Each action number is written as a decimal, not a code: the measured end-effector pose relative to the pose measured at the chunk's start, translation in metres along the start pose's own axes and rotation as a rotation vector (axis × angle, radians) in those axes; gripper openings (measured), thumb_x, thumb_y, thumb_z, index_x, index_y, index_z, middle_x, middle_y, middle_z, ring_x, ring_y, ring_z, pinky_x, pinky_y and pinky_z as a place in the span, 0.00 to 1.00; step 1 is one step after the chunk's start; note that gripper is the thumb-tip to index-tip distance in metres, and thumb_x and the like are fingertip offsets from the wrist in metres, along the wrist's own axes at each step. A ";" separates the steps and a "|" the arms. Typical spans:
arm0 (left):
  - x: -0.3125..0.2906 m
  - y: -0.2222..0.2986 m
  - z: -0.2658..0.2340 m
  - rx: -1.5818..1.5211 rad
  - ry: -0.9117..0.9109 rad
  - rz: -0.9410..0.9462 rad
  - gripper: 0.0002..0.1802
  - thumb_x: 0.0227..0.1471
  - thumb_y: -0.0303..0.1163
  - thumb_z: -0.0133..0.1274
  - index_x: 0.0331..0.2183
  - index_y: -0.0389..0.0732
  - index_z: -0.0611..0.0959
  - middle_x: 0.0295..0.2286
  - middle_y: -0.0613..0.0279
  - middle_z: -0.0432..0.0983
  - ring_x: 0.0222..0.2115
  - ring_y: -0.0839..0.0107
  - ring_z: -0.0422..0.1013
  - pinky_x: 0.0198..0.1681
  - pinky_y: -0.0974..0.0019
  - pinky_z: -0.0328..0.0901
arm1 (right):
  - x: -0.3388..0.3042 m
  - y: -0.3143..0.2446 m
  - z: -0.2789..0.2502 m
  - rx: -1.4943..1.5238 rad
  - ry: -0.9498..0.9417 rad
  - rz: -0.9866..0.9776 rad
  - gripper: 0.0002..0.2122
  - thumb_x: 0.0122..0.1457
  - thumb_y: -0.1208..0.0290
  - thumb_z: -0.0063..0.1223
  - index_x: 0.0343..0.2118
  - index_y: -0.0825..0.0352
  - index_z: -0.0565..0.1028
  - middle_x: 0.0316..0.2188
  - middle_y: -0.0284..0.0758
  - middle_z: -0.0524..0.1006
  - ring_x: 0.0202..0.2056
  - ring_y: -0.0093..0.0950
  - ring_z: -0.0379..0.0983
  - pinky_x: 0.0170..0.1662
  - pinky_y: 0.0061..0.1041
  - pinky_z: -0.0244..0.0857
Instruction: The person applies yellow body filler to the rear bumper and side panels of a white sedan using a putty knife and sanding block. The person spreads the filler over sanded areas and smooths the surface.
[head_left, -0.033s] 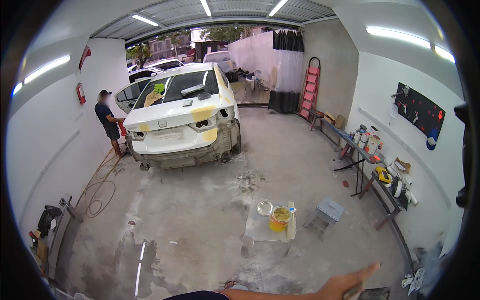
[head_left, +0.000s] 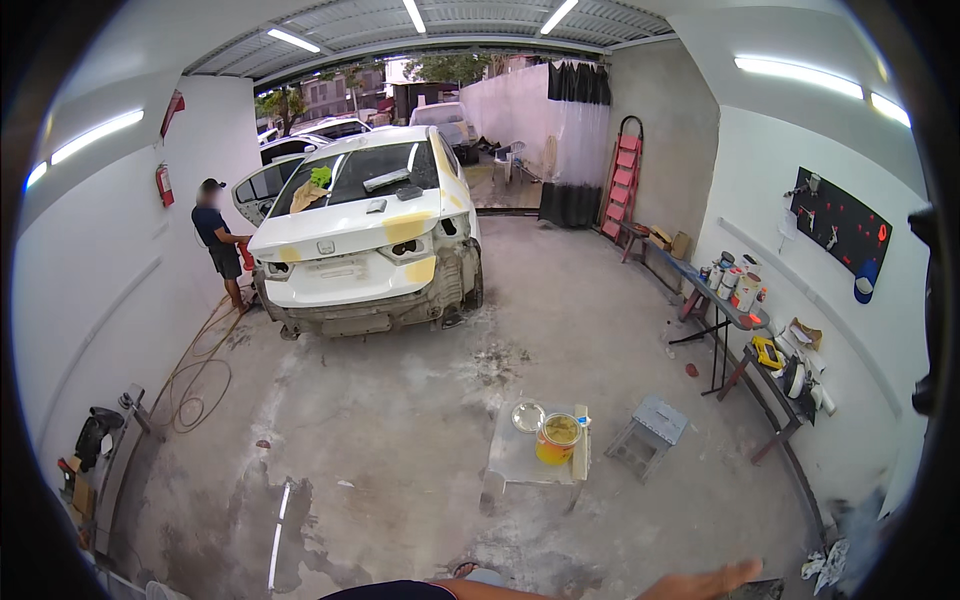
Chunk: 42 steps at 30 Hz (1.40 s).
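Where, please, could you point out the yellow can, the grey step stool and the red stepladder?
Yellow can (head_left: 556,452): head view, on its front wall.
Grey step stool (head_left: 660,424): head view, on its top.
Red stepladder (head_left: 622,177): head view, on a middle step.

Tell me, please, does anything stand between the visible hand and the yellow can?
A pale strip does, on the small table, just right of the yellow can, toward the hand. Nothing else visible stands between them.

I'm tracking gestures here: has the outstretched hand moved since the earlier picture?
Yes: the outstretched hand sits lower in the view, farther from the gray stool.
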<state>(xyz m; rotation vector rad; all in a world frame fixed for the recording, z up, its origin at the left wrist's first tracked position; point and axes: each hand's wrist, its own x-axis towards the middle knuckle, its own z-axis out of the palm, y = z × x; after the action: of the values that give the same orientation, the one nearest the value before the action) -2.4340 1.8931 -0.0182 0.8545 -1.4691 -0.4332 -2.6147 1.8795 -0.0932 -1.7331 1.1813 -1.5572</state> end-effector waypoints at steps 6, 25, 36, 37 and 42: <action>0.059 -0.073 0.042 -0.278 -0.094 -0.337 0.29 0.67 0.38 0.42 0.67 0.47 0.64 0.63 0.52 0.64 0.62 0.54 0.62 0.65 0.54 0.56 | 0.038 0.020 0.026 0.212 0.202 0.009 0.27 0.66 0.59 0.55 0.55 0.80 0.67 0.49 0.50 0.76 0.52 0.44 0.73 0.59 0.44 0.65; 0.302 -0.248 0.050 -0.082 -0.405 0.005 0.31 0.59 0.52 0.49 0.62 0.54 0.72 0.46 0.59 0.82 0.37 0.55 0.80 0.35 0.51 0.73 | 0.354 0.124 0.249 0.597 -0.273 0.565 0.25 0.64 0.63 0.56 0.59 0.72 0.68 0.52 0.42 0.76 0.53 0.40 0.73 0.57 0.42 0.68; 0.420 -0.319 0.010 0.096 -0.016 -0.326 0.29 0.64 0.38 0.49 0.65 0.53 0.68 0.31 0.52 0.82 0.28 0.51 0.78 0.31 0.58 0.72 | 0.463 0.185 0.293 0.723 -0.437 0.608 0.24 0.64 0.66 0.55 0.60 0.71 0.67 0.52 0.41 0.76 0.53 0.38 0.73 0.56 0.40 0.68; 0.434 -0.334 0.001 0.122 0.081 -0.448 0.29 0.65 0.37 0.48 0.66 0.53 0.67 0.34 0.50 0.83 0.31 0.51 0.80 0.34 0.60 0.73 | 0.474 0.193 0.294 0.745 -0.459 0.611 0.24 0.64 0.66 0.55 0.60 0.71 0.67 0.52 0.40 0.76 0.53 0.38 0.73 0.56 0.40 0.68; 0.468 -0.432 -0.009 0.417 0.322 0.182 0.29 0.67 0.32 0.45 0.66 0.39 0.63 0.64 0.50 0.61 0.63 0.52 0.62 0.63 0.57 0.58 | 0.549 0.239 0.298 0.845 -0.572 0.624 0.24 0.64 0.67 0.55 0.61 0.71 0.67 0.53 0.40 0.76 0.53 0.37 0.73 0.56 0.39 0.68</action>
<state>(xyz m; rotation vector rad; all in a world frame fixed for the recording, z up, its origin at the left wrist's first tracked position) -2.2756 1.2763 -0.0105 1.0514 -1.3370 0.1523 -2.4128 1.2423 -0.0745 -0.9847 0.5441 -0.8717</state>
